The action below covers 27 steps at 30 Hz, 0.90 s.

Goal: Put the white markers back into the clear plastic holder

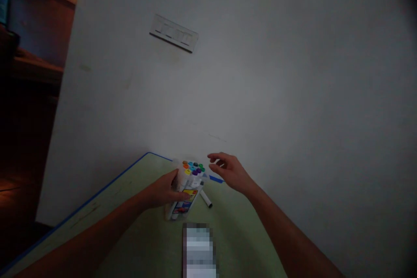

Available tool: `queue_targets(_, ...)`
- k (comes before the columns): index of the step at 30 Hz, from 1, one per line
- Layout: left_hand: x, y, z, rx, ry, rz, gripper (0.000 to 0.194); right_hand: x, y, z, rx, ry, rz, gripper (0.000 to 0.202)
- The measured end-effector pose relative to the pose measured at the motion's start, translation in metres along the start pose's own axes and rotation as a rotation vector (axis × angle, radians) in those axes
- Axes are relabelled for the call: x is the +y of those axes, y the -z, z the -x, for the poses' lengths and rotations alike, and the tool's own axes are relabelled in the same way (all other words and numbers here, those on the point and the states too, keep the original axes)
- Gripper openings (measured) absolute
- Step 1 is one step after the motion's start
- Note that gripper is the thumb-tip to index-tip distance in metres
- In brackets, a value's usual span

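My left hand (166, 191) is wrapped round a clear plastic case of markers (182, 204) that stands on the green table. Several coloured caps show at the top of the case, and a printed label is on its front. Just right of the case, my right hand (226, 168) hangs in the air with thumb and fingers apart and nothing between them. Below that hand, a single white marker (206, 199) with a dark end lies on the table, close to the case.
The green table (137, 221) has a blue edge and meets a pale wall (276, 74). On the wall is a switch plate (174, 33). Nearer to me lies a phone-like rectangle (200, 252), its surface pixelated. A dark room opens at the far left.
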<state>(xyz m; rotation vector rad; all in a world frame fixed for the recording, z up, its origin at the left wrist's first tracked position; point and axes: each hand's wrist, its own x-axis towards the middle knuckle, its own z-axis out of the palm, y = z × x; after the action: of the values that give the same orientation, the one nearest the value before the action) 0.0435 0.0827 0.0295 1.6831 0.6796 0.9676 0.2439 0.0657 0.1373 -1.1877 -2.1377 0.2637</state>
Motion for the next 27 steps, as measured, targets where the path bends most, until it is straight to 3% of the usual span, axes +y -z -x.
queue_targets(3,0.000,0.001,0.000,-0.003,-0.018,0.007,0.060,-0.020,0.000,-0.008,-0.163,0.138,0.170,0.034)
queue_targets(7,0.000,0.000,-0.001,0.003,-0.024,-0.019,0.059,-0.029,-0.008,-0.016,-0.311,0.197,0.349,0.030)
queue_targets(17,-0.003,0.001,-0.001,0.015,-0.021,-0.055,0.058,-0.047,-0.017,-0.029,-0.379,0.094,0.650,0.020)
queue_targets(27,-0.004,0.001,-0.003,-0.015,-0.030,-0.006,0.059,-0.052,-0.016,-0.032,-0.462,0.050,0.715,0.026)
